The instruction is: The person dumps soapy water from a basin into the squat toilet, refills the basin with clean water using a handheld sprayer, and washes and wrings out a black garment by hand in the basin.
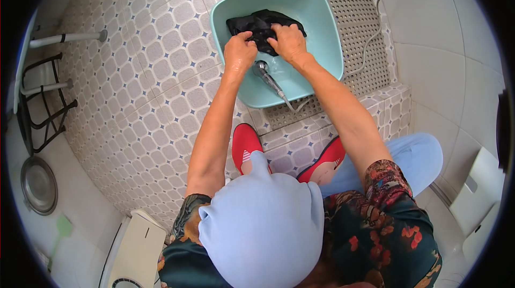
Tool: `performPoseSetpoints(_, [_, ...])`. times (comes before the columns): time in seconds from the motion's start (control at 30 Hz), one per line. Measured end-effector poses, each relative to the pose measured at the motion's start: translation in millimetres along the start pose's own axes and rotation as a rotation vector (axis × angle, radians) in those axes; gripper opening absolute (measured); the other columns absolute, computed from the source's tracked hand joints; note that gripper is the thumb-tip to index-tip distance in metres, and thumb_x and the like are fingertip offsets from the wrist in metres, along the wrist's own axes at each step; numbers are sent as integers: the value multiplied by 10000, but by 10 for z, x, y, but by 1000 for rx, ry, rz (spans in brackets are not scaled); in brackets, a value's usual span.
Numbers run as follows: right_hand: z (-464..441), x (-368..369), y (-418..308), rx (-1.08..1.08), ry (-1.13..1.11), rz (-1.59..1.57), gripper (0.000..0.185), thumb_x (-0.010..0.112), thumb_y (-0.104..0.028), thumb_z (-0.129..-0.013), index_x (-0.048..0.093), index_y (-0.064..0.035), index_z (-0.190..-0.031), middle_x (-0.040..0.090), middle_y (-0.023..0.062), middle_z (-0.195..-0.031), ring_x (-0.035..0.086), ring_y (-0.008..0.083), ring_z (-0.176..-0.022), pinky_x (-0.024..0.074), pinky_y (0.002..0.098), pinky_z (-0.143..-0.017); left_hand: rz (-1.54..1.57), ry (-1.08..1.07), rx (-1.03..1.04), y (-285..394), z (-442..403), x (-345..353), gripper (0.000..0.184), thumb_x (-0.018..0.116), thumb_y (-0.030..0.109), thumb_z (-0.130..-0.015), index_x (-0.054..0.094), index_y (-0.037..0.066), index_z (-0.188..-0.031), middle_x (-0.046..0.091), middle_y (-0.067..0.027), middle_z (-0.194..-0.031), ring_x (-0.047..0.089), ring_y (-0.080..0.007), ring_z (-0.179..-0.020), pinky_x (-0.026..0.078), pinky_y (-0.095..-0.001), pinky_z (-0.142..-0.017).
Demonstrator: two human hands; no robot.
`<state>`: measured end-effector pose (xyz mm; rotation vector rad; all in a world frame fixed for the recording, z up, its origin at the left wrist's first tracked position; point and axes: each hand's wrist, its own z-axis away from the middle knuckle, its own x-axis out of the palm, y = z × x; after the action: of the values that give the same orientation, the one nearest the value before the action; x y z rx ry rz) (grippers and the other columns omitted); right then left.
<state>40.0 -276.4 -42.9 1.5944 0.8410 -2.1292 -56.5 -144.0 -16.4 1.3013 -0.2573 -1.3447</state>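
A wet-looking black cloth (258, 24) lies bunched in a light teal plastic basin (327, 35). My left hand (240, 52) is closed on the cloth's near left edge, thumb on top. On the other side, my right hand (290, 44) grips the cloth with bent fingers; their tips are partly hidden in its folds. The garment's kind cannot be made out. A chrome shower head (262, 68) rests inside the basin just below my hands, its handle toward the near rim. A little water shows beneath the cloth.
The basin stands on a perforated mat (362, 9) over a raised tiled step. A shower hose (370, 41) runs along the right wall. Patterned tile floor (161, 62) spreads left, with a black metal rack (51, 105) and a round metal lid or pan (39, 186) at the edge.
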Motion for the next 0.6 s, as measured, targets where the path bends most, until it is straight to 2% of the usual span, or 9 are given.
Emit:
performPoseSetpoints(0.13, [120, 37, -31, 21, -93, -97, 318, 665, -244, -757, 641, -85, -1032, 650, 126, -952, 562, 300, -938, 463, 384, -817, -75, -1, -29, -102, 43, 67, 432, 582, 128, -765, 570, -41, -1163, 651, -195, -1024, 640, -272, -942, 473, -348, -855])
performPoseSetpoints(0.2, [174, -28, 116, 182, -114, -573, 268, 638, -185, -727, 661, -30, -944, 662, 138, -957, 595, 281, -903, 458, 359, -829, -113, 76, 25, -101, 71, 100, 461, 555, 109, -742, 549, -62, -1170, 615, -271, -1020, 610, -374, -952, 466, -403, -866])
performPoseSetpoints(0.23, [219, -28, 196, 185, -116, -568, 268, 638, -185, -727, 661, -30, -944, 662, 138, -957, 595, 281, -903, 458, 359, -829, -109, 73, 24, -106, 65, 121, 461, 555, 109, -742, 549, -62, -1170, 615, -271, -1020, 610, -374, -952, 466, -403, -866])
performPoseSetpoints(0.3, [291, -20, 332, 344, 43, -1073, 256, 609, -149, -695, 660, 7, -892, 675, 128, -931, 614, 247, -874, 456, 327, -820, -105, 136, -1, -108, 18, 147, 488, 573, 121, -739, 529, -61, -1190, 616, -265, -1003, 600, -379, -969, 462, -402, -871])
performPoseSetpoints(0.33, [299, -92, 333, 195, 215, -1017, 254, 601, -132, -689, 647, 19, -889, 676, 107, -901, 606, 191, -866, 457, 299, -786, -103, 135, -2, -104, 5, 154, 488, 573, 121, -739, 529, -61, -1190, 616, -265, -1003, 600, -379, -969, 462, -402, -871])
performPoseSetpoints(0.43, [279, -405, 324, 70, 363, -867, 239, 603, -123, -678, 645, 22, -861, 659, 73, -862, 578, 148, -818, 448, 269, -756, -63, 155, -16, -84, -20, 140, 491, 594, 142, -742, 533, -46, -1191, 623, -241, -995, 592, -364, -995, 458, -398, -878])
performPoseSetpoints(0.47, [290, -537, 292, 183, 157, -1149, 191, 617, -130, -698, 622, 6, -832, 613, 28, -827, 530, 101, -770, 421, 239, -727, -27, 84, -54, -62, -18, 112, 493, 614, 153, -742, 537, -33, -1192, 624, -232, -1007, 590, -357, -1000, 455, -395, -882])
performPoseSetpoints(0.53, [300, -693, 262, 188, 118, -1265, 169, 621, -134, -716, 606, -9, -830, 591, 10, -801, 509, 88, -745, 408, 232, -708, 12, 14, -92, -66, -4, 111, 496, 634, 165, -742, 542, -20, -1193, 625, -223, -1018, 588, -350, -1006, 453, -391, -886])
performPoseSetpoints(0.6, [301, -867, 233, 171, 84, -1409, 146, 620, -142, -771, 563, -41, -859, 562, -14, -765, 480, 61, -705, 382, 220, -668, -2, 13, 8, -107, 16, 150, 510, 679, 196, -738, 552, -1, -1191, 635, -204, -995, 600, -340, -974, 453, -385, -885])
